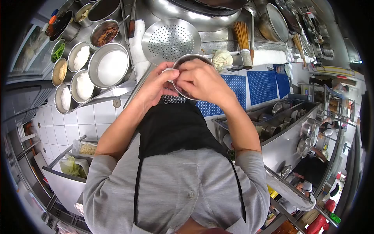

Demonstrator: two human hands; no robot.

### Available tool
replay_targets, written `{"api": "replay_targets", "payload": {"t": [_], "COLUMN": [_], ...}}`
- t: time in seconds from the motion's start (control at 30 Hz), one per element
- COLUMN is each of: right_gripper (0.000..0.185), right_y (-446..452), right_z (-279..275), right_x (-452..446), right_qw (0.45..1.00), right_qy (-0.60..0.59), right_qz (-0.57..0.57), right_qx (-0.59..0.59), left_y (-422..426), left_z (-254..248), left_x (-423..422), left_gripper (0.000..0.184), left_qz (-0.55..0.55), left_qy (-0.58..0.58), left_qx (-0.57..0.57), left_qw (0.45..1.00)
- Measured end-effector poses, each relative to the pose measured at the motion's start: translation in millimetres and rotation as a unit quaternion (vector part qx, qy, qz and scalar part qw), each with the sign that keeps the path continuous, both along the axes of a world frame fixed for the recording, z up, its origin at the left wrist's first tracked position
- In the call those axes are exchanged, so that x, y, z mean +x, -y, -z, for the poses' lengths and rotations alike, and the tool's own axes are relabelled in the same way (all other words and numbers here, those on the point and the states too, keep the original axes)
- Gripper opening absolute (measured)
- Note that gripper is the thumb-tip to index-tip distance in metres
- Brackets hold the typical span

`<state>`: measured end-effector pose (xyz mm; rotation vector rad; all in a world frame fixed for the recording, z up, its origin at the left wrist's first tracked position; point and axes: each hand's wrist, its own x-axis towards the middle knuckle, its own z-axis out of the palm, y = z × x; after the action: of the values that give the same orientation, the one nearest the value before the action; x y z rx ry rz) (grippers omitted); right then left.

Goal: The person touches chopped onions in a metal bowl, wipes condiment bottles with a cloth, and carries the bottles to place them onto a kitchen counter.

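Metal bowl (181, 62) near skimmer (171, 39); L hand (157, 86) grips its side w/ spread fingers, prob. steadying it. R hand (202, 80) dips in, fingers curled; can't tell if pinching.

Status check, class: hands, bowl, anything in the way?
Left hand at bowl rim. Right hand inside, grip hidden. Strainer beyond, cloth alongside; neither blocks opening.

commercial kitchen, seasoning pots (109, 65), perforated ladle (171, 41)

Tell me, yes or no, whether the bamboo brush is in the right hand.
No, the right hand has its fingers inside the metal bowl, apart from the bamboo brush.
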<state>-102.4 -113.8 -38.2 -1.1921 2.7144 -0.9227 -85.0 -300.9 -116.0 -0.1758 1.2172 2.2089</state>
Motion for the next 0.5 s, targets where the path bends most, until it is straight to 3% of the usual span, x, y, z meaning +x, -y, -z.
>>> {"api": "replay_targets", "payload": {"t": [0.13,0.23,0.37,0.4,0.5], "right_gripper": [0.013,0.015,0.025,0.024,0.024], "right_y": [-9.7,-4.4,-10.1,-14.2,-17.9], "right_z": [-18.9,-7.9,-20.2,-30.3,-31.8], "right_x": [1.1,-6.0,-1.3,1.1,3.3], "right_qw": [0.991,0.989,0.996,0.999,0.992], "right_qy": [0.068,0.026,0.085,0.032,0.032], "right_qz": [0.109,0.038,-0.005,-0.018,0.019], "right_qx": [0.024,0.141,0.01,0.022,0.12], "left_y": [4.0,3.3,5.6,6.2,6.4], "left_z": [-0.6,0.7,1.1,0.8,0.4], "left_x": [2.6,1.5,0.6,0.8,-1.6], "left_gripper": [0.051,0.048,0.047,0.047,0.049], "left_qz": [0.007,0.019,0.016,0.014,0.024], "left_qy": [0.0,0.005,0.024,0.026,0.021], "left_qx": [-0.015,-0.014,-0.007,0.004,0.02], "left_qw": [1.0,1.0,1.0,1.0,0.999]}}
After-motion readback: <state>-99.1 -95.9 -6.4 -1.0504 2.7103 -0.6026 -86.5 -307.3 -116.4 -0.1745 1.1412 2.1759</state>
